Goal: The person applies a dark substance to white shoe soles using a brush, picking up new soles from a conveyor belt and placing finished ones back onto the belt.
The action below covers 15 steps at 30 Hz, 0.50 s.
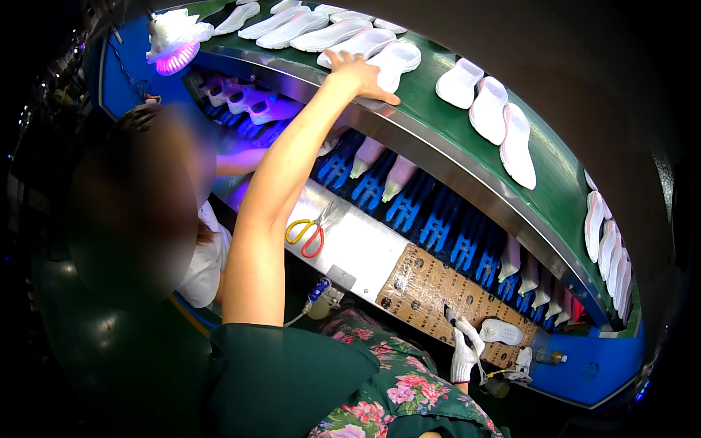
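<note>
My bare left hand [356, 76] reaches up to the green conveyor belt [427, 109], fingers spread over the white shoe soles. Its fingertips touch one sole [369, 44], and the thumb stretches out beside another sole [398, 64]. Low on the right, my right hand [464, 356] wears a white knitted glove. It is closed around a slim tool with a dark tip [449, 314], whose kind I cannot make out. Just to the right of the glove, a white sole [502, 331] lies on the brown cardboard [420, 285] covering the bench.
Red-and-yellow-handled scissors [308, 232] lie on the metal bench. Behind it, a lower rack with blue holders [434, 230] carries pale shoe uppers [399, 177]. A person [201, 263] works at my left, near a wrapped purple lamp [175, 44]. A small bottle [551, 356] lies at right.
</note>
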{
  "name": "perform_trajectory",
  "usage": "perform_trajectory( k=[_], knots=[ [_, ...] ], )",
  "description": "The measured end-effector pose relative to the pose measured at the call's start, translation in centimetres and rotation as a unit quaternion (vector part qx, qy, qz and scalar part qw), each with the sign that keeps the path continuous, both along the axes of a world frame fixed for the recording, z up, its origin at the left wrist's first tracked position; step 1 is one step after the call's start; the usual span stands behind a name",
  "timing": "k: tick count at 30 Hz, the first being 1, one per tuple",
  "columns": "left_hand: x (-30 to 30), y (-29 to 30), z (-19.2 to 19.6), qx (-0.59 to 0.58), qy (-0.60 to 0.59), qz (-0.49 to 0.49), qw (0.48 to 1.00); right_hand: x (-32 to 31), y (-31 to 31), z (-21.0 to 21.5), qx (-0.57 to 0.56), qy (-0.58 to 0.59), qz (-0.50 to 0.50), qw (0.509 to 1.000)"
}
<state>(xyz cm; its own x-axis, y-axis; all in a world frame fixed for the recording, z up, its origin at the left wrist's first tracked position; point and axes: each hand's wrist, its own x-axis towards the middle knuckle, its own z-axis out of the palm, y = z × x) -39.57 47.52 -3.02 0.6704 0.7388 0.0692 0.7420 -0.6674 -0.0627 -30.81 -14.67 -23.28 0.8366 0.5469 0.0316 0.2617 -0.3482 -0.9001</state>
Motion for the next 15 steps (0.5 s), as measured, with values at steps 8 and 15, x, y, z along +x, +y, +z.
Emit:
perform_trajectory(
  k=[8,15],
  knots=[
    [4.7,0.0,-1.4,-0.032,-0.046,0.094,0.994,-0.1,0.8,-0.2,-0.021,0.034,-0.016,0.999],
    [3.3,3.8,-1.8,-0.035,-0.096,0.125,0.987,-0.5,1.7,-0.4,0.009,0.073,-0.056,0.996]
  ],
)
